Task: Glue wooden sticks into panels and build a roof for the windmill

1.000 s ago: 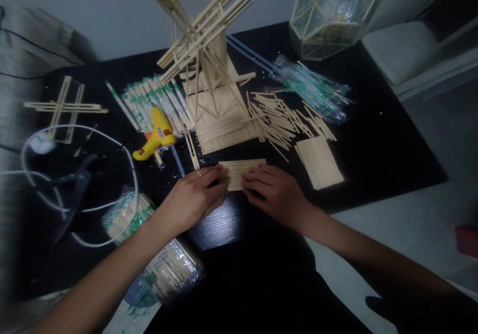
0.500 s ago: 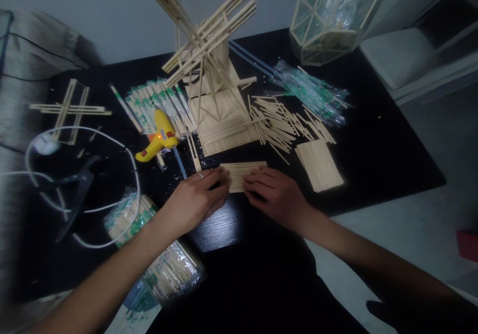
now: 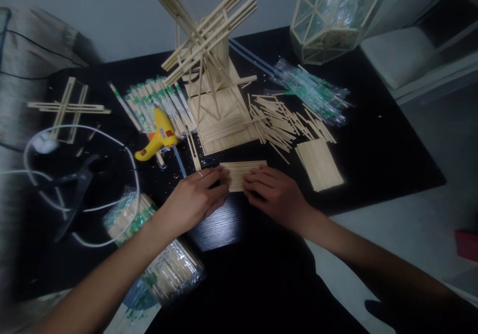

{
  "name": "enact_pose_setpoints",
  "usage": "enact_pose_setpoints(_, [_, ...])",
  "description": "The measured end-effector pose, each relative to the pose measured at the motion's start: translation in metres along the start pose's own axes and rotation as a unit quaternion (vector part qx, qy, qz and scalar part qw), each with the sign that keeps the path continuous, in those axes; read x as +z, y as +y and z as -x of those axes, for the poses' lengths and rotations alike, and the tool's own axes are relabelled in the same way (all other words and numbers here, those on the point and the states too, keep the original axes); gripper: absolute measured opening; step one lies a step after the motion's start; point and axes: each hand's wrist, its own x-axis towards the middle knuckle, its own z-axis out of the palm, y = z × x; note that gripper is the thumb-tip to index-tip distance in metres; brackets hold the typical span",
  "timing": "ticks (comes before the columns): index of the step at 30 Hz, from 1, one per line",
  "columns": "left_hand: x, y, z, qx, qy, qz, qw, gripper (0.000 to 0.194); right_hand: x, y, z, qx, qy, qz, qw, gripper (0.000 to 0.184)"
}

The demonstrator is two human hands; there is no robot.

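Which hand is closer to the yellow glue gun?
Left. The left hand is below the glue gun, to its right; the right hand is farther right, across the stick panel.

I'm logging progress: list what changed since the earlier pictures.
Nothing visibly changed; only the camera's view shifted slightly. The left hand and right hand stay at the ends of the small stick panel; the yellow glue gun lies where it did.

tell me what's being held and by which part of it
Both hands have their fingers at the two ends of the small stick panel.
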Motion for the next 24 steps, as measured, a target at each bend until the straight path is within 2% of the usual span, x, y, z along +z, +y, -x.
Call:
enact_pose_setpoints(14, [-0.0001,0.0023,-0.0018,0.003,0.015,-0.013,1.0,0.023,0.0025,-0.0077,-0.0027,0.003,0.004,0.054,0.999,0.01])
enact_pose_setpoints(24, [-0.0004,0.0018,-0.0015,0.003,0.008,-0.009,1.0,0.023,0.0047,-0.0088,-0.0008,0.02,-0.001,0.027,0.999,0.013])
